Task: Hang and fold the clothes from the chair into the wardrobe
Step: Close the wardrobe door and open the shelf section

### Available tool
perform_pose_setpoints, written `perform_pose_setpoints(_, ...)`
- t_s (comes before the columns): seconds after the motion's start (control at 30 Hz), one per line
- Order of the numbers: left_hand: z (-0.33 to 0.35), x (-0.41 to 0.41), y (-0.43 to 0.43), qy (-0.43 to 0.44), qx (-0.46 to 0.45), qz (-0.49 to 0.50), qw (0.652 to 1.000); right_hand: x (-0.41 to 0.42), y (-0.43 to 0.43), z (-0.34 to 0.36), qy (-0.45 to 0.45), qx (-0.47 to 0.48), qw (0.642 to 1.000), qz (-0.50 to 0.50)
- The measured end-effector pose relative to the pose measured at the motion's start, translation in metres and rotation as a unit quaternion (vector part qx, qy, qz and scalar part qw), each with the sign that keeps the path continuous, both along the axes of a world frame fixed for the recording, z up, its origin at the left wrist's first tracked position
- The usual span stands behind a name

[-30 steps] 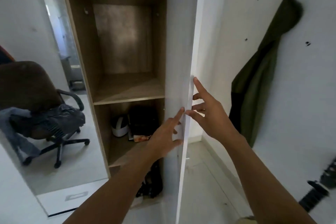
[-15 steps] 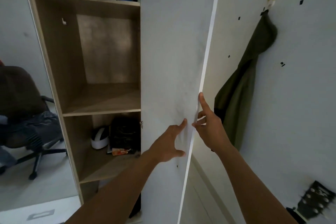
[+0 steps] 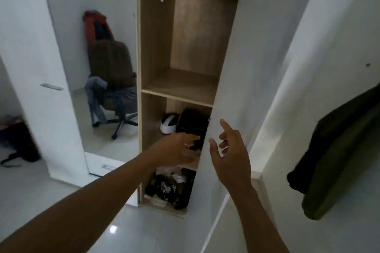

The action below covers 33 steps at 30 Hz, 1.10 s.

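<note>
The wooden wardrobe [image 3: 156,33] stands open in front of me, its upper compartment bare. Its white door [image 3: 242,63] hangs open on the right. My right hand [image 3: 230,154] is in front of the door's lower part, fingers spread and holding nothing. My left hand [image 3: 176,150] reaches toward the lower shelf near the door's inner edge, fingers extended. A mirror on the left shows the office chair [image 3: 113,80] with grey clothes [image 3: 96,96] draped over its seat and red clothing [image 3: 92,24] behind it.
The lower shelf holds a black bag [image 3: 191,123] and a white rounded object [image 3: 167,123]. Dark items [image 3: 166,189] are piled in the bottom compartment. An olive green jacket [image 3: 339,166] hangs on the right wall. The floor is glossy white tile.
My view has shifted left and down. Both hands came off the door's edge; the right now hovers before the door, the left reaches toward the lower shelf.
</note>
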State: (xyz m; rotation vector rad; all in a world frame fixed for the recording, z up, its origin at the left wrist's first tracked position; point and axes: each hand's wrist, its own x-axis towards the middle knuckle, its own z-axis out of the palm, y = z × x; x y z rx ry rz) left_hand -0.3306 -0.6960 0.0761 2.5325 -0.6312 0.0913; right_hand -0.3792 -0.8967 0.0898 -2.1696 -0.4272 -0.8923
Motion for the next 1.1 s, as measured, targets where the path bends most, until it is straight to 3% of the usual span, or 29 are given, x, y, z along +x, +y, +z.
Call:
perform_pose_setpoints(0.1,-0.012,-0.029,0.071,0.025,0.047,0.104,0.993,0.017,0.054,-0.027,0.106,-0.012,0.991,0.076)
perform_pose_setpoints(0.3,-0.07,-0.085,0.216,0.135,0.074,0.309,0.939,0.037,0.201,-0.088,0.263,-0.096,0.938,0.203)
perform_pose_setpoints(0.67,-0.159,-0.194,0.461,0.213,0.002,0.538,0.815,0.01,0.5,-0.158,0.282,-0.254,0.837,0.395)
perform_pose_setpoints(1.1,-0.164,-0.335,0.657,0.215,-0.088,0.74,0.631,-0.044,0.81,-0.165,0.237,-0.288,0.715,0.592)
